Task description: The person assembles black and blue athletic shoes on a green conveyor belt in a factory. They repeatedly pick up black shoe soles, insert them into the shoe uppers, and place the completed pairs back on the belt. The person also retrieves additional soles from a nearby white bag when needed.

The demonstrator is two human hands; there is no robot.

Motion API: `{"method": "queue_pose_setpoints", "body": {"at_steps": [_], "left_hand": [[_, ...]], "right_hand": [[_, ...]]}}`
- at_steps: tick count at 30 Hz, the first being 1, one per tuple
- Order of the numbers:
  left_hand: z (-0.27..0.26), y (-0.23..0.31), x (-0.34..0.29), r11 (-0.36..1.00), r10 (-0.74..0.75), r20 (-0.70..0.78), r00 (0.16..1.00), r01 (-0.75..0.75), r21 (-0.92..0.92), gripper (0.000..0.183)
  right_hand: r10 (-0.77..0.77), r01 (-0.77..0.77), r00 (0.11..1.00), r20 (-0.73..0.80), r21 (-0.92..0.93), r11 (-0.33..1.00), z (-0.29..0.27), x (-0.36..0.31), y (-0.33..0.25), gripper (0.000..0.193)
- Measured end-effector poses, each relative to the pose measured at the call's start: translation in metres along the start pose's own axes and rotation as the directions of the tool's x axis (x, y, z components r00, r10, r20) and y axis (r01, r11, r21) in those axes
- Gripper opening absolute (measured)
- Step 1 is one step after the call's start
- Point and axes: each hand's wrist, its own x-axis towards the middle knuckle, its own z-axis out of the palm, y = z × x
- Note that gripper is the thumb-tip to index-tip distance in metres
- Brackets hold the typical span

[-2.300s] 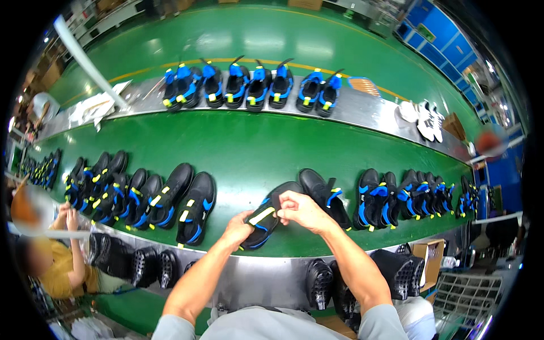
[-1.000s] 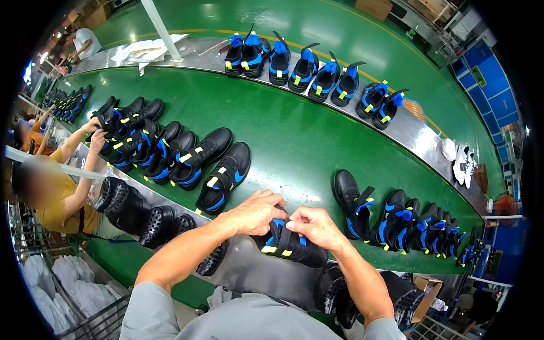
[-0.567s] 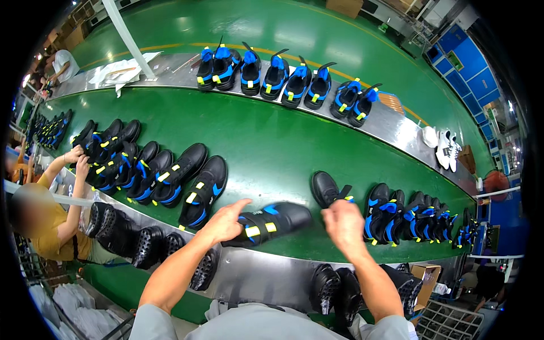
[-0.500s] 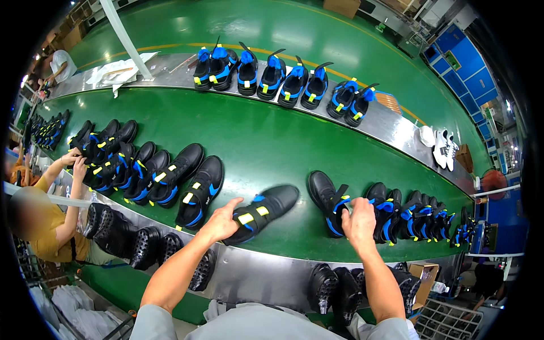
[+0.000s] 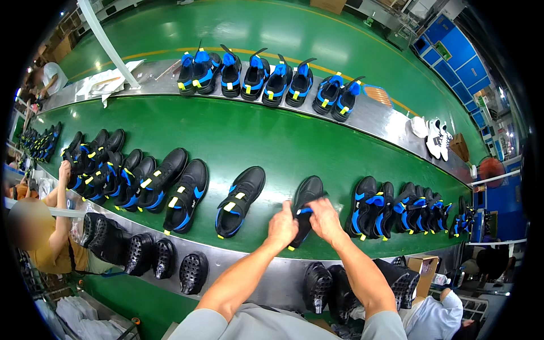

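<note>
A black sneaker with blue trim point(image 5: 310, 188) stands on the green belt in front of me, toe pointing away. My left hand point(image 5: 283, 228) grips its left side near the opening, fingers closed. From the right, my right hand point(image 5: 325, 220) pinches at the strap and tongue area; the fingertips are slightly smeared and partly cover it. Left of my hands, another black sneaker with yellow-green tabs point(image 5: 240, 203) stands alone, straps lying across it. To the right stands a further sneaker point(image 5: 364, 207), its strap lifted.
Rows of similar sneakers point(image 5: 186, 195) line both sides of the green belt point(image 5: 272, 136). Several more stand on the far metal ledge point(image 5: 153, 71), with white shoes point(image 5: 435, 139) farther right. Black shoe-shaped pieces with studded soles point(image 5: 194, 273) lie on the near ledge. A co-worker point(image 5: 45, 226) works at left.
My left hand has let go of the sneaker at left, which now stands apart, and has moved right onto the other one. My right hand has shifted left with that sneaker.
</note>
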Motion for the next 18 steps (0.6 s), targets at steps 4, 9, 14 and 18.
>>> {"method": "queue_pose_setpoints", "body": {"at_steps": [4,9,14,18], "left_hand": [[-0.009,-0.022,0.008,0.998,0.008,-0.125,0.992,-0.015,-0.057,0.038],[0.0,-0.019,-0.014,0.934,0.299,-0.208,0.931,-0.241,0.263,0.014],[0.017,-0.022,-0.046,0.902,0.349,-0.176,0.92,-0.279,0.329,0.032],[0.015,-0.018,-0.034,0.915,0.254,-0.062,0.965,-0.22,0.338,0.026]], "right_hand": [[-0.195,0.194,0.981,0.002,-0.096,0.976,0.007,-0.014,0.019,0.045],[-0.128,0.144,0.988,0.083,-0.22,0.965,0.009,-0.011,-0.017,0.043],[-0.065,0.064,0.998,0.007,0.063,0.996,0.014,-0.031,-0.003,0.047],[0.051,-0.053,0.992,-0.115,-0.014,0.998,0.029,-0.039,-0.006,0.066]]}}
